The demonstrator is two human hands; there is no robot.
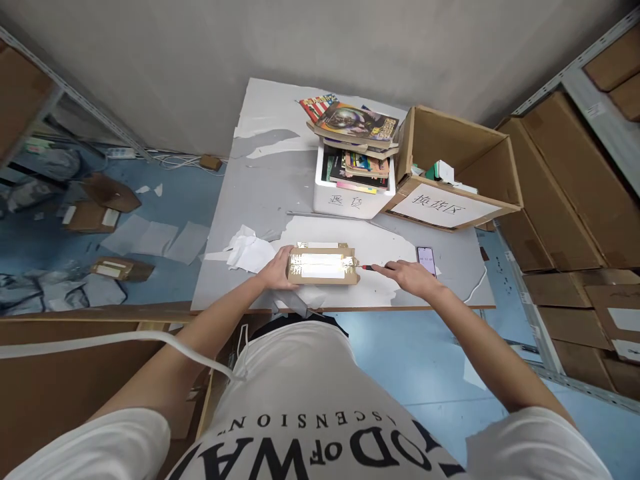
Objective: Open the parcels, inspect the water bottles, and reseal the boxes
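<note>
A small cardboard box with glossy tape and a white label lies near the table's front edge. My left hand grips its left end, thumb on top and fingers along the side. In my right hand is a slim tool with a red-and-black handle. Its thin tip points left and meets the box's right end; the exact kind of tool is too small to tell. Crumpled white paper sits left of the box. A phone with a lit screen lies just beyond my right hand.
A white bin piled with books and magazines stands at the back. Beside it is an open cardboard carton with a handwritten sign. Shelves of boxes rise on the right. Papers and boxes litter the floor at left.
</note>
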